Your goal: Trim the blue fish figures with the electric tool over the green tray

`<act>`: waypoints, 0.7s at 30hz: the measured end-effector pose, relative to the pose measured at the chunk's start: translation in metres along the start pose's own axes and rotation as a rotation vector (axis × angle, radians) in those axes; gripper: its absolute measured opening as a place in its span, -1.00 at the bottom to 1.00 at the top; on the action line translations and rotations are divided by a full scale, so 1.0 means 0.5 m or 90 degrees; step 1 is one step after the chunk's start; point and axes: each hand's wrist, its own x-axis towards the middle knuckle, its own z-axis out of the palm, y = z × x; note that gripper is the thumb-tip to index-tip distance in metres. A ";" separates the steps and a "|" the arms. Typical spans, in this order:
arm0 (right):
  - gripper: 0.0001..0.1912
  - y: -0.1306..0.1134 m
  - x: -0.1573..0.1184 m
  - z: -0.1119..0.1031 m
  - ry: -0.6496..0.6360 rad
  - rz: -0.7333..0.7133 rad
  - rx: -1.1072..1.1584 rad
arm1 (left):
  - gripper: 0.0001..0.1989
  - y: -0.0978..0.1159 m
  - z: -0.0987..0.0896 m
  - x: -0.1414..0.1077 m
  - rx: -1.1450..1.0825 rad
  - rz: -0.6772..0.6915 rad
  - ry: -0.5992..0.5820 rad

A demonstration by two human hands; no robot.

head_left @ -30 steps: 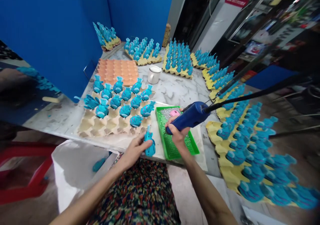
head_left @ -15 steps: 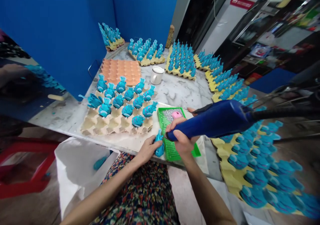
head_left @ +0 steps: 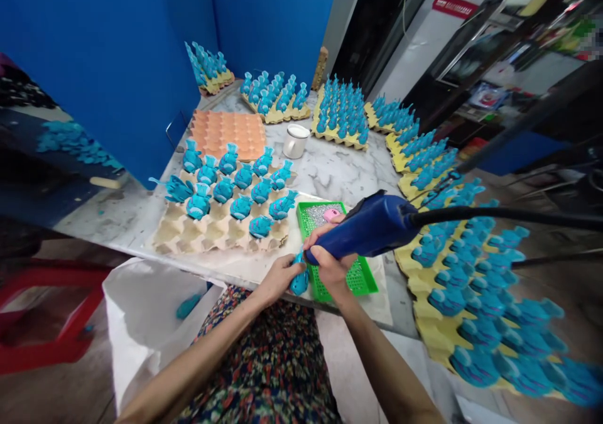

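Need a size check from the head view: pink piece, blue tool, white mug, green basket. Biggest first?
1. Green basket and blue tool: too close to rank, the tool being raised nearer the camera
2. White mug
3. Pink piece, partly hidden

Blue handheld tool (head_left: 367, 226), its tip indistinct
Red stool (head_left: 47, 273) cut by left edge; lower-right teal figurines (head_left: 475, 366) blurred.

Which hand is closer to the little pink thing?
Right. The right hand is close to the pink thing, over the green tray; the left hand is farther, beside the tray, holding a blue figure.
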 end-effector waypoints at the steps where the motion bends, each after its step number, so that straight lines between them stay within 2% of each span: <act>1: -0.91 -0.004 0.002 0.001 -0.005 -0.016 0.009 | -0.78 0.002 -0.001 -0.001 -0.005 0.003 -0.009; 3: -0.94 -0.014 0.007 0.003 -0.029 -0.037 0.032 | -0.76 0.009 -0.006 -0.004 -0.014 -0.007 -0.031; 8: -0.94 -0.039 0.026 -0.013 -0.100 -0.010 0.092 | -0.71 0.036 -0.027 -0.014 -0.013 -0.081 -0.101; 11: -0.91 -0.036 0.036 -0.031 -0.028 -0.033 0.091 | -0.68 0.040 -0.033 -0.019 -0.035 -0.107 -0.084; 14: -0.91 -0.010 0.039 -0.045 0.051 -0.015 0.038 | -0.62 0.034 -0.030 -0.020 -0.077 -0.102 -0.067; 17: -0.81 0.019 0.035 -0.053 0.090 0.013 0.016 | -0.58 0.025 -0.024 -0.016 -0.101 -0.077 -0.063; 21: -0.82 0.037 0.026 -0.057 0.104 0.000 0.020 | -0.63 0.015 -0.018 -0.009 -0.123 -0.085 -0.025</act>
